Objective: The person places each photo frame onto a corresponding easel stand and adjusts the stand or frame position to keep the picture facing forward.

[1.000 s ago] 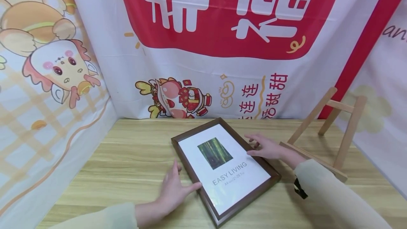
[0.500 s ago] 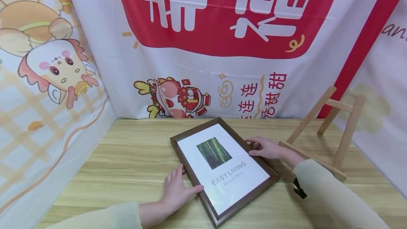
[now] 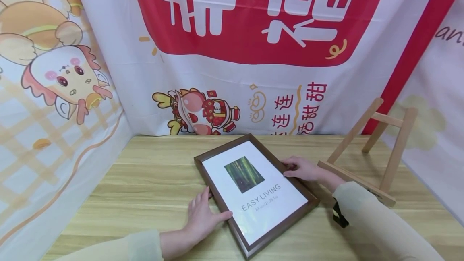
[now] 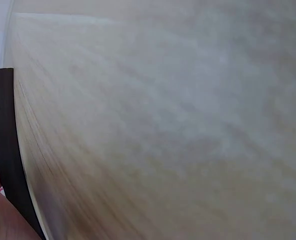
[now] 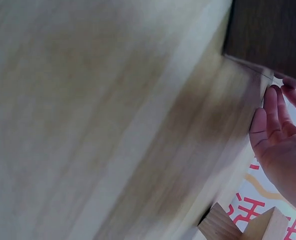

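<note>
In the head view, a dark brown picture frame (image 3: 255, 198) lies face up on the wooden table, turned at an angle. Its white sheet bears a green forest picture and the words "EASY LIVING". My left hand (image 3: 200, 217) holds its left edge, thumb on the front and fingers along the outer side. Opposite, my right hand (image 3: 302, 169) grips the right edge with the thumb on top and the fingers bent by the side. The left wrist view catches only the frame's dark edge (image 4: 6, 140) and part of the hand. Fingertips under the frame are hidden.
A small wooden easel (image 3: 396, 154) stands at the right, close to my right forearm. Printed cloth (image 3: 217, 63) hangs behind the table (image 3: 145, 176), with more cloth on both sides. A black strap (image 3: 340, 216) shows beneath my right sleeve.
My left hand has moved in to the frame's left edge, its fingers now against the side. My right fingers have closed onto the right edge. The frame itself stays in place.
</note>
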A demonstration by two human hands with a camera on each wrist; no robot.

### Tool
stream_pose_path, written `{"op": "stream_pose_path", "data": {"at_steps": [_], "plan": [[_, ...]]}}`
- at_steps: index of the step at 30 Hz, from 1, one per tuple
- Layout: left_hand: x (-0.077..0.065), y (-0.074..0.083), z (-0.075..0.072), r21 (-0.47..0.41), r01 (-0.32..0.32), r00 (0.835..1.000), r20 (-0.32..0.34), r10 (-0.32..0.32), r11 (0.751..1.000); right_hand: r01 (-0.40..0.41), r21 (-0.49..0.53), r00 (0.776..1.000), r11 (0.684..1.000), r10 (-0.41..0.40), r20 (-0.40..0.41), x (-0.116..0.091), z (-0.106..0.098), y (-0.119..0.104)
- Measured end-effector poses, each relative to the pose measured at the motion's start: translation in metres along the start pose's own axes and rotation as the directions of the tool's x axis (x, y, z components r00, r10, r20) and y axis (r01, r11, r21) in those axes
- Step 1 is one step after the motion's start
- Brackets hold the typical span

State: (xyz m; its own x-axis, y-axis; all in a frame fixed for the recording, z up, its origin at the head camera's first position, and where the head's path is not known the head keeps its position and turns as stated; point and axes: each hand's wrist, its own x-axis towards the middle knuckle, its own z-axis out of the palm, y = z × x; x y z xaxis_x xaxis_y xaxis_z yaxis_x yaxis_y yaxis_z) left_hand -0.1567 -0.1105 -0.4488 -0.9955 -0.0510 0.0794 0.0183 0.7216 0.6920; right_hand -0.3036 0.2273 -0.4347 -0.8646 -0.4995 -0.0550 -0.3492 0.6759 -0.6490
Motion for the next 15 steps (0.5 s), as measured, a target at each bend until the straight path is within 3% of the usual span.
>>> {"op": "stream_pose_path", "data": {"at_steps": [8, 15], "plan": [[-0.0002, 0.0001, -0.0022, -0.021, 0.013, 1.0, 0.016, -0.013, 1.0, -0.065, 0.083, 0.998, 0.994, 0.066, -0.001, 0.0011, 0.0028, -0.0013], [0.0004, -0.0013, -0.0011, -0.057, 0.04, 0.999, 0.031, -0.038, 0.998, -0.078, 0.097, 0.997, 0.992, 0.08, -0.019, 0.0, 0.004, -0.0019]]}}
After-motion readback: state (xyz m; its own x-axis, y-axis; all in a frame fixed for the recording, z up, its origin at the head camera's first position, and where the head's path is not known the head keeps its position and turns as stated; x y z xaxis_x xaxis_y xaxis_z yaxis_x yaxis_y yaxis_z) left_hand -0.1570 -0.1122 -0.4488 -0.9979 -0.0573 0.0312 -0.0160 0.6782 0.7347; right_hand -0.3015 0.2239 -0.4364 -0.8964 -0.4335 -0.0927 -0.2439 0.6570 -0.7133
